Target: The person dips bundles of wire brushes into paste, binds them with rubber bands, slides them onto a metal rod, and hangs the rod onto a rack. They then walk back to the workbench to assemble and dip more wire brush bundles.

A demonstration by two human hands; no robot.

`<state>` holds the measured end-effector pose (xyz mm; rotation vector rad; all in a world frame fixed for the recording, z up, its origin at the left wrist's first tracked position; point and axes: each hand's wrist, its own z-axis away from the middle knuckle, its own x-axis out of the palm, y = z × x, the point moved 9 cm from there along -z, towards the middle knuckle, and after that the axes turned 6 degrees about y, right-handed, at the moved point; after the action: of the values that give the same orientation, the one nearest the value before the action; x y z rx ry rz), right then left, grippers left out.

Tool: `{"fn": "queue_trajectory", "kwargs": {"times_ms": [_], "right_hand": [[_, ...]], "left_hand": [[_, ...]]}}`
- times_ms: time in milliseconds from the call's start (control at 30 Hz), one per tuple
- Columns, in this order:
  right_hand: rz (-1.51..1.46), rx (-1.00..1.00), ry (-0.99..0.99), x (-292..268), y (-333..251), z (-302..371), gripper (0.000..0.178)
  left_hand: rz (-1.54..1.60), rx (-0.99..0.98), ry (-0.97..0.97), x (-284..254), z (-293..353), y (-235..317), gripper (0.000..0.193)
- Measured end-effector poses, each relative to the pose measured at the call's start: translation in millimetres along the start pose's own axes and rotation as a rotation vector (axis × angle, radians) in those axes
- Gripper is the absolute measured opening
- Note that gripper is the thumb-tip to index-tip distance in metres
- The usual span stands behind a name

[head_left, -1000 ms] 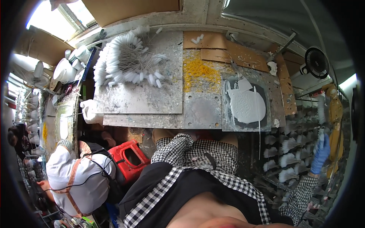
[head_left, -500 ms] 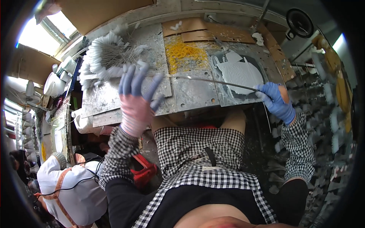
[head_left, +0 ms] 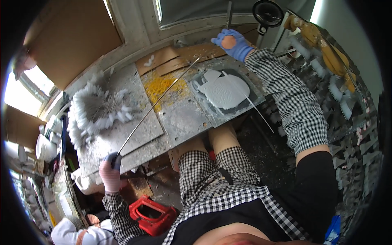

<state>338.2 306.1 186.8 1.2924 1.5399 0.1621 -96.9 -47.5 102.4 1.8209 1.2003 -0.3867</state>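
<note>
Head view, looking down over a checked shirt: a person in gloves stretches a long thin metal rod (head_left: 159,104) slantwise across a paint-crusted counter (head_left: 179,118). The left hand (head_left: 110,173), in a pale glove with dark fingertips, is closed in a fist around the rod's near end at the counter's front edge, apparently to steady it. The right hand (head_left: 230,43), in a blue glove, reaches to the far back of the counter near the rod's other end; its fingers are curled, but whether they actually pinch the tip cannot be told from here. Held at both ends, the rod hangs just above the surface and crosses a patch of yellow powder (head_left: 163,85). Just right of it lies a grey plate (head_left: 224,93) carrying a flat white cast shape, with a second thin rod (head_left: 255,108) resting across it. A bristling heap of white-coated pieces (head_left: 94,112) sits at the counter's left end. A red plastic case (head_left: 151,214) lies on the floor below, a small black fan (head_left: 267,14) stands at the back wall, and racks of white pieces (head_left: 347,106) line the right side.
</note>
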Motion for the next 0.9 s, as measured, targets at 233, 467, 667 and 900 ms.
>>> {"fn": "queue_trajectory", "kwargs": {"times_ms": [233,467,667,900], "right_hand": [[0.021,0.23,-0.103,71.8,65.4,-79.4,0.028],[0.105,0.244,-0.037,137.5,131.6,-126.5,0.028],[0.036,0.292,-0.29,153.5,106.5,-133.0,0.041],[0.092,0.216,-0.224,211.4,164.5,-173.6,0.036]], "left_hand": [[0.026,-0.081,0.022,12.7,-63.8,-44.2,0.011],[0.378,-0.379,0.03,62.8,-118.0,-99.5,0.014],[0.203,-0.364,0.14,63.9,-98.3,-92.3,0.018],[0.079,-0.333,0.18,104.2,-183.1,-83.8,0.018]]}}
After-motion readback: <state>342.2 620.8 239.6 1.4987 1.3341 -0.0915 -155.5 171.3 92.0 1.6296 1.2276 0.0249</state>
